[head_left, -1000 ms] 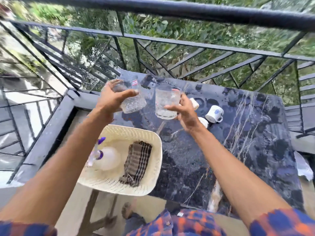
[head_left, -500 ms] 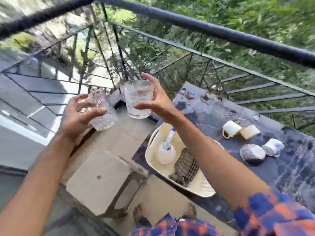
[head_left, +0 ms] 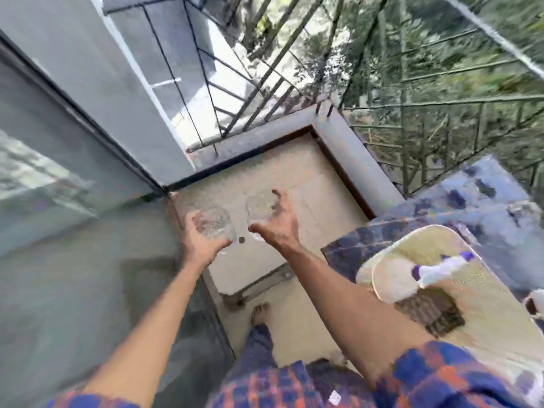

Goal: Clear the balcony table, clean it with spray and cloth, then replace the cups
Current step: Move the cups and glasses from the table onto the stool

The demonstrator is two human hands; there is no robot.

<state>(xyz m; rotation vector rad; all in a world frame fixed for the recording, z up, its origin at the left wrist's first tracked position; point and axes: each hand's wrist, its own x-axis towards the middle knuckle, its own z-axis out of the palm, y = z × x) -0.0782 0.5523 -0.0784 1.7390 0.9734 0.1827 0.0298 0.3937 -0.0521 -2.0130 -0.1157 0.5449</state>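
Note:
My left hand (head_left: 203, 245) grips a clear cut-glass tumbler (head_left: 213, 223) over the near edge of a beige stool top (head_left: 265, 260). My right hand (head_left: 278, 222) holds a second clear glass (head_left: 259, 206) just above the same stool. The dark marble balcony table (head_left: 471, 195) lies to the right. On it sits a cream woven basket (head_left: 485, 313) holding a white spray bottle (head_left: 394, 281) with a purple nozzle and a dark checked cloth (head_left: 432, 310). A white cup (head_left: 534, 304) shows at the right edge. The frame is blurred by motion.
A metal railing (head_left: 323, 69) with greenery behind runs along the balcony's far side. A grey wall and a glass door (head_left: 59, 172) stand on the left. My bare foot (head_left: 260, 312) rests on the floor beside the stool's leg.
The view has swung left from the table to the stool. Both hands have carried the glasses down and left, from above the table to just over the stool top.

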